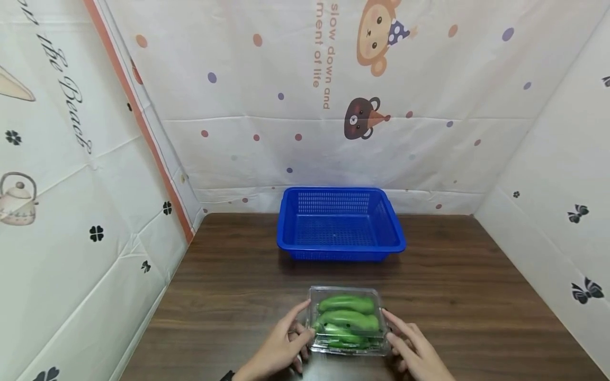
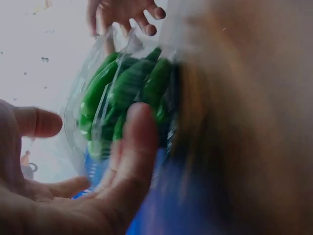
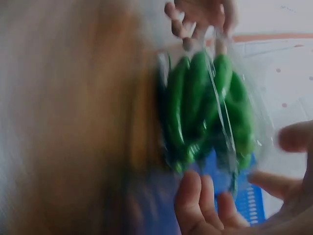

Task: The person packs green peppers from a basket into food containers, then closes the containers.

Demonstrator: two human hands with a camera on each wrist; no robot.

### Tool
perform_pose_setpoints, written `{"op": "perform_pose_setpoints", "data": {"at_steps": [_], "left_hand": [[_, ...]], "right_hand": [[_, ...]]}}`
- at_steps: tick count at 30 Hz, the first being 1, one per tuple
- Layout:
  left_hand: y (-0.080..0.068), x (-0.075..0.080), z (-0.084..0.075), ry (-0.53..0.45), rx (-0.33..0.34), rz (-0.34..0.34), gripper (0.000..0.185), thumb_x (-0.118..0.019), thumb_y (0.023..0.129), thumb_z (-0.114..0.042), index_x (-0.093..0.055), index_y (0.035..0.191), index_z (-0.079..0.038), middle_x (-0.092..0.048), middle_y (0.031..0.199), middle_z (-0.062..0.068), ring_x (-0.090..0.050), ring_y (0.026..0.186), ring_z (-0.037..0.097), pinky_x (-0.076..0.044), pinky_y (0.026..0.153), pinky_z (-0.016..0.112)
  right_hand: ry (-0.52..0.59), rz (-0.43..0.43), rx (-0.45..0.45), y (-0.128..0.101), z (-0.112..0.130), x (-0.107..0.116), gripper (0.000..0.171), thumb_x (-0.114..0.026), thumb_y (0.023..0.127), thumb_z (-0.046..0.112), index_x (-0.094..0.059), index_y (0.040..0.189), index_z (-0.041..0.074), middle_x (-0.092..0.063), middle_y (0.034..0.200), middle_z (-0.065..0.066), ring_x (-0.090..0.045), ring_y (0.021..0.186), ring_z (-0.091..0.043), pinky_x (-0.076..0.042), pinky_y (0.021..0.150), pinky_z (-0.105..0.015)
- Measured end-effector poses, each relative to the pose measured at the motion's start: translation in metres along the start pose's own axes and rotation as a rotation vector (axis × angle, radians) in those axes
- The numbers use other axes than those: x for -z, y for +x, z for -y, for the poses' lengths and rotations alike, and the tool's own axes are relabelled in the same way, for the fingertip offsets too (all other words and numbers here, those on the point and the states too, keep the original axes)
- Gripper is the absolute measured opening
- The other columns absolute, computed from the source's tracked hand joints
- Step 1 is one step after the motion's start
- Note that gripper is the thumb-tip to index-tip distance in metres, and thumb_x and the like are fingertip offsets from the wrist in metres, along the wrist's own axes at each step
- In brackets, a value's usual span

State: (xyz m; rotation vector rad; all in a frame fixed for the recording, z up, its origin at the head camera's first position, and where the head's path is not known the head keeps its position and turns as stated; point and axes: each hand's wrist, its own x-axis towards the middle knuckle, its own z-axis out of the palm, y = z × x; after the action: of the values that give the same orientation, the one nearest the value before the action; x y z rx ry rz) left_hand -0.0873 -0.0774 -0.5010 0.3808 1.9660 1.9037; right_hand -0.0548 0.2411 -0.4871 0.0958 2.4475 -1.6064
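Note:
A clear plastic clamshell box (image 1: 348, 344) of long green peppers (image 1: 347, 320) lies near the front of the wooden table. At its left end is my left hand (image 1: 281, 341), index finger by the far corner and thumb by the near one. Opposite, my right hand (image 1: 414, 346) has its index finger and thumb against the right end in the same way. The wrist views show the peppers (image 2: 124, 88) through the lid, with the fingers of each hand spread loosely about the box ends (image 3: 261, 122).
A blue plastic basket (image 1: 340, 250) with slotted walls stands behind the box at the back of the brown wooden table (image 1: 229, 296). White printed cloth (image 1: 267, 79) hangs behind the table and along both sides.

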Motion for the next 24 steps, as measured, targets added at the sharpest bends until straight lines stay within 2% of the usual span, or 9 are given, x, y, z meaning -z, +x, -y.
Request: {"op": "perform_pose_setpoints", "data": {"at_steps": [3,7,9,15,20,24], "left_hand": [[-0.001,-0.003,0.005,-0.088,-0.010,0.012,0.073,-0.061,0.100,-0.005,-0.025,0.163,-0.009,-0.064,0.083,0.017,-0.065,0.063,0.020,-0.059,0.049,0.046],[-0.002,-0.007,0.007,-0.152,-0.013,0.016,0.079,-0.057,0.095,0.003,-0.022,0.164,-0.011,-0.067,0.078,0.021,-0.068,0.062,0.021,-0.059,0.049,0.042],[-0.002,-0.009,0.009,-0.179,-0.009,0.014,0.081,-0.055,0.093,0.005,-0.020,0.165,-0.012,-0.069,0.078,0.023,-0.069,0.063,0.022,-0.059,0.049,0.040],[-0.004,-0.013,0.013,-0.254,0.010,0.010,0.084,-0.054,0.092,0.007,-0.018,0.165,-0.014,-0.072,0.080,0.026,-0.070,0.064,0.021,-0.058,0.049,0.030],[-0.008,-0.016,0.017,-0.295,0.016,0.016,0.085,-0.055,0.092,0.007,-0.017,0.165,-0.013,-0.072,0.082,0.028,-0.071,0.065,0.020,-0.059,0.053,0.029],[-0.008,-0.016,0.018,-0.311,-0.004,0.030,0.086,-0.054,0.092,0.008,-0.014,0.166,-0.012,-0.070,0.084,0.032,-0.071,0.065,0.019,-0.060,0.056,0.029]], "right_hand": [[0.059,0.044,-0.028,-0.001,-0.004,-0.004,0.062,-0.061,0.104,0.031,-0.039,0.159,0.012,-0.057,0.106,-0.015,-0.063,0.072,-0.021,-0.057,0.055,-0.034],[0.243,0.128,-0.059,-0.002,-0.011,-0.008,0.073,-0.062,0.104,0.029,-0.024,0.164,0.012,-0.068,0.087,-0.016,-0.066,0.067,-0.021,-0.058,0.056,-0.033],[0.322,0.126,-0.068,-0.004,-0.012,-0.012,0.075,-0.061,0.104,0.023,-0.020,0.165,0.013,-0.068,0.083,-0.017,-0.066,0.066,-0.022,-0.058,0.057,-0.032],[0.358,-0.003,-0.045,-0.009,-0.013,-0.029,0.071,-0.056,0.099,0.004,-0.024,0.162,0.009,-0.066,0.077,-0.016,-0.062,0.060,-0.019,-0.056,0.054,-0.029],[0.387,-0.136,-0.064,-0.014,-0.013,-0.041,0.065,-0.055,0.097,0.001,-0.034,0.158,0.009,-0.064,0.072,-0.013,-0.057,0.055,-0.016,-0.053,0.049,-0.029],[0.400,-0.201,-0.049,-0.016,-0.013,-0.046,0.062,-0.054,0.097,0.001,-0.039,0.156,0.010,-0.062,0.069,-0.012,-0.054,0.052,-0.015,-0.052,0.046,-0.030]]}}
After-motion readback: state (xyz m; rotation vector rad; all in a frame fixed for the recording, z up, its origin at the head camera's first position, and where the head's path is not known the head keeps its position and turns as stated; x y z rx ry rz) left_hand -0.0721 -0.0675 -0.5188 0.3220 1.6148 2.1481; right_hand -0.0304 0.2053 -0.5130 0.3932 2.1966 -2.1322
